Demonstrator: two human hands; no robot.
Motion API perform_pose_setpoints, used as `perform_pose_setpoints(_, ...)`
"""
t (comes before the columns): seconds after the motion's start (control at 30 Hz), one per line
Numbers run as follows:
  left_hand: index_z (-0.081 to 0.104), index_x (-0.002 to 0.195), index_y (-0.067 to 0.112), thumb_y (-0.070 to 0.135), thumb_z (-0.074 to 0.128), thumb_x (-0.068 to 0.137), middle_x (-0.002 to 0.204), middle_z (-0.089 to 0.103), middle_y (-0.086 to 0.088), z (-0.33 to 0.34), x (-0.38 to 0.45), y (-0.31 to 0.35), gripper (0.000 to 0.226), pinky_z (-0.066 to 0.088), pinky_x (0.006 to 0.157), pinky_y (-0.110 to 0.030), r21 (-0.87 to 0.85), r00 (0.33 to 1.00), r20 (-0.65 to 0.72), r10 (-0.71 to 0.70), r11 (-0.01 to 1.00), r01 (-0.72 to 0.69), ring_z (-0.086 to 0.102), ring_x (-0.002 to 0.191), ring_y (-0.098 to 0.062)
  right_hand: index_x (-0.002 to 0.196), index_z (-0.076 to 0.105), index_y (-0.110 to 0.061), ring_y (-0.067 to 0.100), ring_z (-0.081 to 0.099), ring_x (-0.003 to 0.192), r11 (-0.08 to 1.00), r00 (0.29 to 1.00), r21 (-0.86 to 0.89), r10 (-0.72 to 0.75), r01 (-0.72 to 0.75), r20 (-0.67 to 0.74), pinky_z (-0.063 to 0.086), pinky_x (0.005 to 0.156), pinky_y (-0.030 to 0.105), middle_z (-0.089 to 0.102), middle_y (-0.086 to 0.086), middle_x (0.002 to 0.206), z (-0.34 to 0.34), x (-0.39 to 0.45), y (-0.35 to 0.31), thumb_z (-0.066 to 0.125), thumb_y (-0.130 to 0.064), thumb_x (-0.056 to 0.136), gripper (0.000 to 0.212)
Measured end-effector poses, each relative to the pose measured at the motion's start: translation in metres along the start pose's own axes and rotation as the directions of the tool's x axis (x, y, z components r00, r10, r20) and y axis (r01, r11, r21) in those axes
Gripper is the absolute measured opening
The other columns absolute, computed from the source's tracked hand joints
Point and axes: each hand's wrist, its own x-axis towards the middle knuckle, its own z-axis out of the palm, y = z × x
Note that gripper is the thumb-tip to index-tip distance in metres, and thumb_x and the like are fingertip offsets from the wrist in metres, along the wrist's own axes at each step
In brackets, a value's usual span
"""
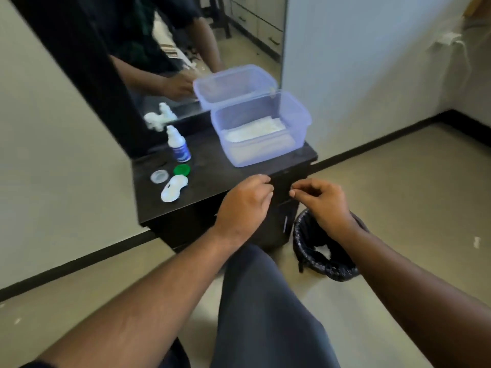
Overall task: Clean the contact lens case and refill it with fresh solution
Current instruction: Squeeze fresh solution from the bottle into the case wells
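White lens case (173,188) was seen opened on the black counter (212,166), both hands held off it.
Its green cap (181,170) and clear cap (159,177) were laid beside it, the solution bottle (178,144) stood behind. Refilling was judged undone. Left hand (243,205) and right hand (322,203) were loosely curled; nothing held could be made out.

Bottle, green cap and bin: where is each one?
bottle (180,148): head view, on its blue label.
green cap (181,170): head view, on its top face.
bin (325,264): head view, on its black liner rim.
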Motion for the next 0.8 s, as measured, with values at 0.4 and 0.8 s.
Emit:
perform_pose_setpoints(0.4,0.075,0.092,0.007,0.007,0.069,0.081,0.092,0.071,-0.004,-0.118,-0.051,-0.087,0.012,0.050,0.078,-0.024,-0.053,0.879,-0.337,-0.337,0.939,0.340,0.064,0.084,-0.015,0.095,0.073,-0.021,0.003,0.067,0.083,0.970,0.955,0.064,-0.244,0.236,0.171,0.052,0.076,0.015,0.072,-0.009,0.087,0.130,0.009,-0.108,0.075,-0.014,0.081,0.016)
perform_pose_setpoints(0.8,0.073,0.104,0.016,0.016,0.069,0.083,0.101,0.070,0.003,-0.128,-0.012,-0.126,0.022,0.049,0.079,-0.012,-0.317,0.792,-0.298,-0.533,0.838,0.445,0.061,0.087,-0.003,0.120,0.063,-0.021,0.011,0.062,0.093,0.982,0.973,0.066,-0.184,0.176,0.139,0.053,0.083,0.020,0.066,-0.002,0.101,0.180,0.062,-0.111,0.078,-0.019,0.079,0.044)
